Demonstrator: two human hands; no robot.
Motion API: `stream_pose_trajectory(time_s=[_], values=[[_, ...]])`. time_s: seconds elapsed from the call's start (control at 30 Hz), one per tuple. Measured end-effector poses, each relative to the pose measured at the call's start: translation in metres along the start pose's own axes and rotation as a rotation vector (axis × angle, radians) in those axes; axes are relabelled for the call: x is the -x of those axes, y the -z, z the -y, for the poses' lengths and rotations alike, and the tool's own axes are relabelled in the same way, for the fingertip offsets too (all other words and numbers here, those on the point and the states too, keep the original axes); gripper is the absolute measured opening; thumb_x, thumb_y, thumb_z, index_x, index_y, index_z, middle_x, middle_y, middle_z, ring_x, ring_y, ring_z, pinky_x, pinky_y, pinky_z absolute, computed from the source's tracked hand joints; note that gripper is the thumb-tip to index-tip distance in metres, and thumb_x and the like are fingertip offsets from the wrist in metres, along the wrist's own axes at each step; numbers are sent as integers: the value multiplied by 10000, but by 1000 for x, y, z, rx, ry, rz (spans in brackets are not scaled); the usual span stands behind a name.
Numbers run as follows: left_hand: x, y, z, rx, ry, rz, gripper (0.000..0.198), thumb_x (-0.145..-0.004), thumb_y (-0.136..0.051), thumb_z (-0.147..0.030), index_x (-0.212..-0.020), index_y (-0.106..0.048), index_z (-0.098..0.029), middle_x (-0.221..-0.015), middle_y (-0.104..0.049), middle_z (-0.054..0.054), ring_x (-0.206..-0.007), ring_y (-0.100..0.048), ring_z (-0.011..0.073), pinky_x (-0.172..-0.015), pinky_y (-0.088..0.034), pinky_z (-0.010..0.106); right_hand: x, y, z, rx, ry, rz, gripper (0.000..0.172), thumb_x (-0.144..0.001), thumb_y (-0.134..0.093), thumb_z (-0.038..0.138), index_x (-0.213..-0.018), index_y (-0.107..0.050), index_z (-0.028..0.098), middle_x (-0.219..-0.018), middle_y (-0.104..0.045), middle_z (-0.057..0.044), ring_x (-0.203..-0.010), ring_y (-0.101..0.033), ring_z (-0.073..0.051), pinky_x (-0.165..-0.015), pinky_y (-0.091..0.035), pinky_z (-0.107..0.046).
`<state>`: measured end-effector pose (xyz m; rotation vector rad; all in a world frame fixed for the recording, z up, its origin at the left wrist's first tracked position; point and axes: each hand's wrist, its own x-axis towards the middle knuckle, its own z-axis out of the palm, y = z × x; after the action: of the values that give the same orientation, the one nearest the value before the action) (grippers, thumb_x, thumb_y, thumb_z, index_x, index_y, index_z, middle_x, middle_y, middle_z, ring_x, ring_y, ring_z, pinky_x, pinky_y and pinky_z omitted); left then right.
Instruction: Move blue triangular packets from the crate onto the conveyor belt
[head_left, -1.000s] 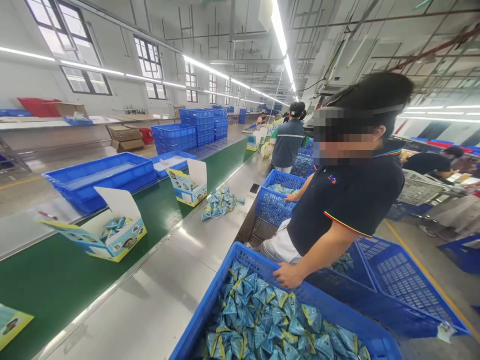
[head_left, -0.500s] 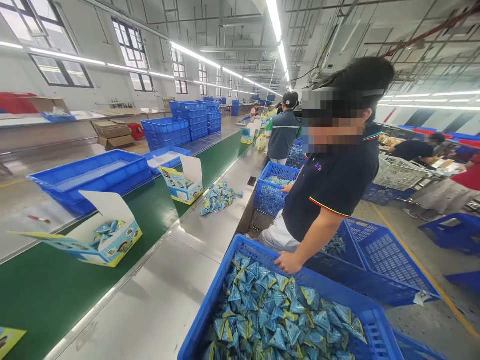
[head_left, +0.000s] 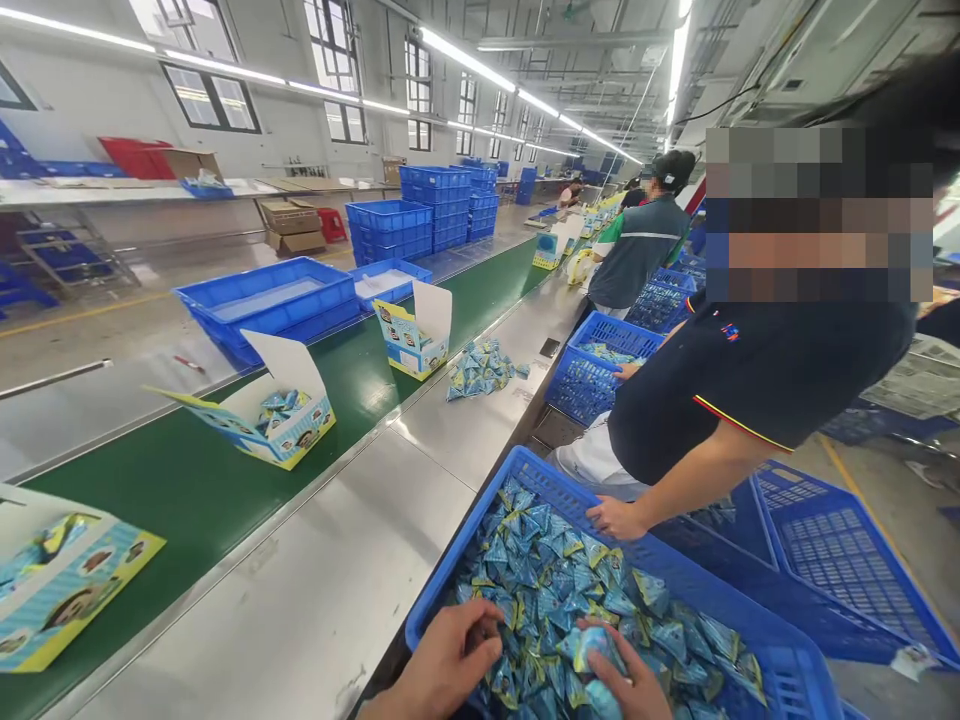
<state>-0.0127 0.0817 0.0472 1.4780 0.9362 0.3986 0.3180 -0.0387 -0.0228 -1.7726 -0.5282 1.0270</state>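
A person's left hand [head_left: 442, 668] and right hand [head_left: 626, 680] dip into a blue plastic crate [head_left: 525, 478] heaped with triangular foil sachets [head_left: 570, 590]. The right fingers [head_left: 636, 680] curl around one blue sachet [head_left: 598, 648], pinching it against the thumb. The left fingers [head_left: 480, 628] are bunched together at the pile; whether they grip anything cannot be told. Just beyond the fingertips, a co-worker's hand [head_left: 616, 518] rests on the crate's rim. Farther ahead of the fingers lie a steel bench [head_left: 315, 570] and a green conveyor belt [head_left: 187, 480] — carrying an open printed carton [head_left: 281, 415] — with a loose sachet pile [head_left: 480, 368] on the belt's edge.
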Motion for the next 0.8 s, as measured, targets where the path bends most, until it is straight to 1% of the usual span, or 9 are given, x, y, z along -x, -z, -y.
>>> stream_pose_trajectory(time_s=[0.1,0.2,0.27,0.33,0.4,0.5,0.63,0.7,0.8], values=[[4,8,4,82,-2,0,560,-1009,-743,-498,-1497,-777,-225,-1255,-872,101,-951,-680,243,-868,-525,386,-2,-54,11,-167,-67,100,640,-625,-1007,855,-1111,-953,443,-903,-873,-11,-710,-780,-300,-652,-689,-469],[9,19,15,172,19,-47,758,-1021,-771,-662,-1632,-698,-221,-1351,-823,124,-988,-672,238,-922,-547,400,7,-96,33,-113,-44,328,673,-595,-1106,750,-1158,-977,404,-1130,-933,-35,-805,-781,-267,-747,-693,-427],[13,25,24,219,43,-78,837,-1023,-753,-740,-1672,-655,-221,-1437,-788,148,-1048,-691,249,-966,-573,422,17,-118,52,-159,-35,370,686,-665,-1076,771,-1248,-965,426,-1301,-932,-25,-881,-798,-268,-789,-694,-421],[17,30,33,275,51,-100,900,-1022,-738,-792,-1699,-612,-211,-1523,-752,178,-1106,-717,267,-991,-601,443,26,-137,69,-149,5,382,669,-729,-1033,789,-1297,-949,445,-1268,-932,-11,-928,-807,-276,-820,-687,-413],[22,35,40,332,49,-120,943,-1027,-720,-820,-1731,-567,-211,-1580,-726,197,-1156,-737,281,-974,-627,441,36,-155,83,-5,85,493,631,-746,-1037,723,-1291,-959,414,-1228,-940,-23,-1065,-841,-324,-999,-712,-457],[28,41,47,392,54,-138,963,-1019,-725,-846,-1733,-575,-218,-1536,-751,192,-1130,-769,281,-878,-633,407,53,-182,94,146,182,611,576,-826,-981,655,-1340,-960,396,-1420,-935,-48,-1361,-834,-409,-1329,-634,-586],[31,51,50,384,67,-255,841,-956,-860,-841,-1538,-763,-241,-1411,-858,130,-1207,-785,304,-1034,-656,423,78,-218,99,260,275,725,587,-827,-910,343,-1410,-938,404,-1606,-876,-35,-1608,-742,-400,-1470,-516,-607],[32,62,50,369,82,-323,745,-916,-901,-845,-1362,-844,-251,-1283,-894,95,-1160,-807,297,-1032,-671,414,85,-231,97,242,253,790,757,-794,-859,254,-1537,-869,396,-1655,-847,-37,-1542,-773,-366,-1416,-560,-581],[33,94,48,356,139,-426,815,-868,-870,-892,-1354,-828,-239,-1120,-859,69,-762,-782,235,-657,-621,372,79,-241,92,107,149,708,840,-818,-911,372,-1645,-764,365,-1691,-803,-74,-1149,-840,-274,-1184,-680,-522]])
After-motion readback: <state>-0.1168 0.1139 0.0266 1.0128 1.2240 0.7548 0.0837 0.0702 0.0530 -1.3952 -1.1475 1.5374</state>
